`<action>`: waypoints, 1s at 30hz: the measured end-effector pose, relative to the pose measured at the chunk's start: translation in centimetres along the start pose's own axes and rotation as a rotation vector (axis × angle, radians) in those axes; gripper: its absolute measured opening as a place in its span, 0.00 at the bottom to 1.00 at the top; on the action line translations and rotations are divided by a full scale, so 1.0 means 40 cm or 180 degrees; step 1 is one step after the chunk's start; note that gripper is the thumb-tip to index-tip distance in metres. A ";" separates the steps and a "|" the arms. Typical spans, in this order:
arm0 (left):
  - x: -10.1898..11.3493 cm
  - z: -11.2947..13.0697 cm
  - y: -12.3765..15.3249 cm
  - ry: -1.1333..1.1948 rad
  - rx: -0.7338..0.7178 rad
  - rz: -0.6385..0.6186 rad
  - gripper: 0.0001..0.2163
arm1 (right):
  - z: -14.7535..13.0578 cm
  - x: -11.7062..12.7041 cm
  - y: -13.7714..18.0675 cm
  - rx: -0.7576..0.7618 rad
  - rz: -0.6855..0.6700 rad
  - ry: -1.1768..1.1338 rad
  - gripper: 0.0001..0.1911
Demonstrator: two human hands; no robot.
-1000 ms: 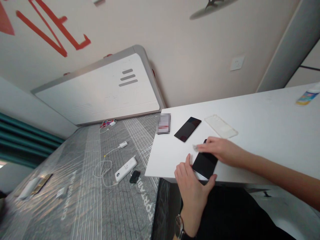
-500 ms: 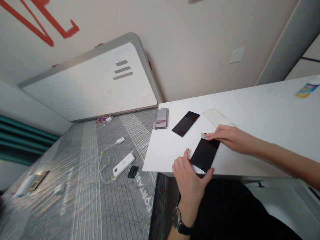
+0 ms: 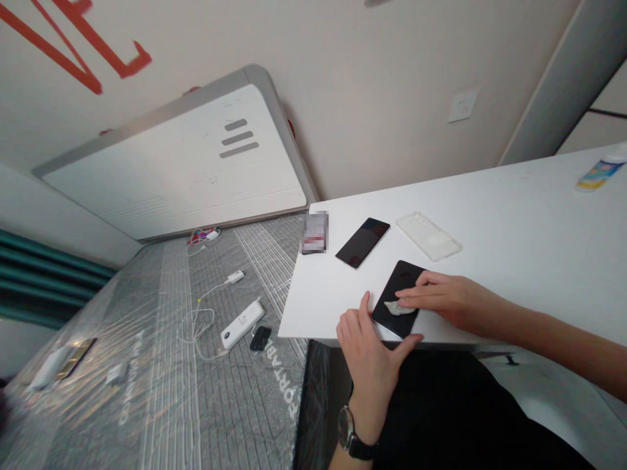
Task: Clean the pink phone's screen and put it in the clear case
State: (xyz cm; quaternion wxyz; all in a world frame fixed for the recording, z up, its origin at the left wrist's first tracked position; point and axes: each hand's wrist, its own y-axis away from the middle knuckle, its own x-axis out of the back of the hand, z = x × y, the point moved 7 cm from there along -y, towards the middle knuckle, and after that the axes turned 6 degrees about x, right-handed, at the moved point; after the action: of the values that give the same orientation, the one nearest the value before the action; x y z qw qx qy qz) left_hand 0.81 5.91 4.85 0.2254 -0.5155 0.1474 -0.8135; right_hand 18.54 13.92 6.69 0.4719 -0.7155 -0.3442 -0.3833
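A black smartphone (image 3: 398,299) lies face up on the white table (image 3: 323,307), its lower edge held by my left hand (image 3: 371,363). My right hand (image 3: 453,300) rests across the screen, with fingertips pressing a small pale wipe (image 3: 399,307) against the glass. Beyond them, a second black smartphone (image 3: 362,243) lies face up, and a clear phone case (image 3: 428,236) lies to its right. A pixelated, blurred small box (image 3: 314,232) sits at the table's far corner. A wristwatch (image 3: 347,424) is on my left wrist.
Left of the table's edge lies a grey mattress (image 3: 147,365) with a white power bank (image 3: 242,324), a small black object (image 3: 260,338) and white cables. A spray bottle (image 3: 600,175) stands at the table's far right. A wall socket (image 3: 462,106) is on the wall.
My right hand has moved the wipe from the phone's far end down onto the middle of the screen. The left hand and phone have barely shifted.
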 end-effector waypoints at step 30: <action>0.009 0.004 -0.001 0.0113 -0.0127 -0.0128 0.47 | -0.035 0.020 0.006 0.0237 0.0057 0.0830 0.26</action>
State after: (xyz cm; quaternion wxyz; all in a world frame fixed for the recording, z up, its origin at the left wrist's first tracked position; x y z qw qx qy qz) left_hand 0.81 5.76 5.19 0.1960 -0.5082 0.1572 -0.8238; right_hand 18.79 12.63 7.66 0.5423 -0.6447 -0.2876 -0.4557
